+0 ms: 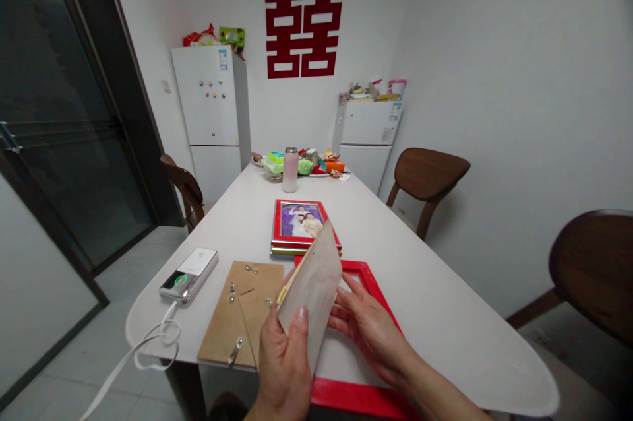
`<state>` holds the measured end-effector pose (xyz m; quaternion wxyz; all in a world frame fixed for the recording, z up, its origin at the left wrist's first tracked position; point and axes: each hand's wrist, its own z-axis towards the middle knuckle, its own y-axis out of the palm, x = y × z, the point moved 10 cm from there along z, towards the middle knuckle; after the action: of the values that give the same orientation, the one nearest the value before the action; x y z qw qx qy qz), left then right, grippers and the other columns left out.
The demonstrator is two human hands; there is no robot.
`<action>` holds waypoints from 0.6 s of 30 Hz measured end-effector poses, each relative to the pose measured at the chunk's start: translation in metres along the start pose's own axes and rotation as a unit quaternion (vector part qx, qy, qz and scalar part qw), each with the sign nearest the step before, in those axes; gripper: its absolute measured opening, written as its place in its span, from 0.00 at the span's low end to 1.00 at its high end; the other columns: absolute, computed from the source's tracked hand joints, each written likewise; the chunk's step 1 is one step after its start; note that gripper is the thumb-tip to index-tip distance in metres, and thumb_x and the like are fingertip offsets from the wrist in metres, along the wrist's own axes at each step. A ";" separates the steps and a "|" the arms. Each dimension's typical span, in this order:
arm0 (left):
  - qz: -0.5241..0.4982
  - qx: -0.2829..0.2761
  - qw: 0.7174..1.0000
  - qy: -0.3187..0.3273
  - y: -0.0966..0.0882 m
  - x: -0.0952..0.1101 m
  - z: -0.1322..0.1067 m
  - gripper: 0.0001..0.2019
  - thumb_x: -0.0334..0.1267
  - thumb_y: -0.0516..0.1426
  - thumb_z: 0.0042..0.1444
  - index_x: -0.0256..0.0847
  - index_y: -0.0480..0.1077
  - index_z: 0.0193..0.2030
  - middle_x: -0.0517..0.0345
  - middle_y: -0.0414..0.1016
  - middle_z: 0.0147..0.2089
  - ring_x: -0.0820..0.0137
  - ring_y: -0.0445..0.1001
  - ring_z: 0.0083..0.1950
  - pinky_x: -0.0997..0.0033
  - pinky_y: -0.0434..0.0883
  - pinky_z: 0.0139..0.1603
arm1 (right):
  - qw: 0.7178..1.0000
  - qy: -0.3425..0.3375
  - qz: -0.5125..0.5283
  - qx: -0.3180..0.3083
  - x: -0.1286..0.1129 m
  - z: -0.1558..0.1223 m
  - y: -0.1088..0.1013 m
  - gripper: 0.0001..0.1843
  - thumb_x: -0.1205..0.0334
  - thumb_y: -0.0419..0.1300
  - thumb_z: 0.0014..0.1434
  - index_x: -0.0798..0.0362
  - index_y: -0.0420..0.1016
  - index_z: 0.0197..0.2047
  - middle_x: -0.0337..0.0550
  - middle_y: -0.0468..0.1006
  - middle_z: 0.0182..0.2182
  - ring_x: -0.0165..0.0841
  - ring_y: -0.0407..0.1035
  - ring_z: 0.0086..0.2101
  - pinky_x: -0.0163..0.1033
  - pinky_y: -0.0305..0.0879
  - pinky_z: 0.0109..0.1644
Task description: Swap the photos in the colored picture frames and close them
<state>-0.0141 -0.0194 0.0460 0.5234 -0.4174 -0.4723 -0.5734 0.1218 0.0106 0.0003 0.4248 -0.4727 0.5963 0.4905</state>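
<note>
My left hand [287, 361] grips a greyish-white sheet of card [316, 282], its thumb on the near face. The card stands tilted, and a yellowish layer shows along its left edge. My right hand [368, 325] is at the card's right edge with fingers extended and apart; the fingertips are partly hidden, so I cannot tell whether they touch. Beneath both hands lies a large red picture frame [356, 394], partly covered. To the left, a brown frame backing board [222, 322] with metal clips lies flat, its right part behind my left hand.
Stacked red photo frames [284, 243] lie ahead, a photo in the top one. At left is a power bank [190, 272] with a white cable [119, 375]. A pink bottle [290, 170] and colourful packets [333, 167] stand far back. Chairs [428, 173] flank the white table [395, 262].
</note>
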 end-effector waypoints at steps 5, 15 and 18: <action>-0.051 -0.039 0.997 -0.038 0.009 -0.017 0.004 0.26 0.38 0.49 0.51 0.33 0.49 0.57 0.45 0.62 0.54 0.63 0.61 0.54 0.64 0.61 0.52 | 0.994 -0.016 -0.061 0.094 -0.009 0.008 -0.058 0.35 0.64 0.46 0.49 0.59 0.40 0.60 0.47 0.76 0.33 0.32 0.70 0.27 0.34 0.64 0.26; 0.324 -0.235 0.916 0.021 0.026 -0.038 -0.015 0.27 0.31 0.51 0.45 0.34 0.55 0.56 0.45 0.54 0.59 0.60 0.53 0.59 0.55 0.53 0.57 | 0.938 -0.054 -0.318 0.129 -0.016 0.027 -0.085 0.29 0.67 0.45 0.44 0.61 0.61 0.52 0.41 0.75 0.20 0.31 0.65 0.17 0.34 0.59 0.21; 0.353 -0.279 0.890 0.074 0.037 -0.039 -0.022 0.28 0.33 0.53 0.44 0.35 0.55 0.56 0.44 0.51 0.59 0.59 0.50 0.60 0.51 0.51 0.57 | 0.907 -0.086 -0.394 0.118 -0.020 0.031 -0.078 0.27 0.68 0.45 0.44 0.59 0.64 0.50 0.40 0.75 0.21 0.31 0.66 0.20 0.33 0.60 0.24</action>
<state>0.0272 -0.0328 0.0071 0.5865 -0.6420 -0.0742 -0.4882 0.2033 0.0387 0.0003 0.6858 -0.5713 0.3766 0.2477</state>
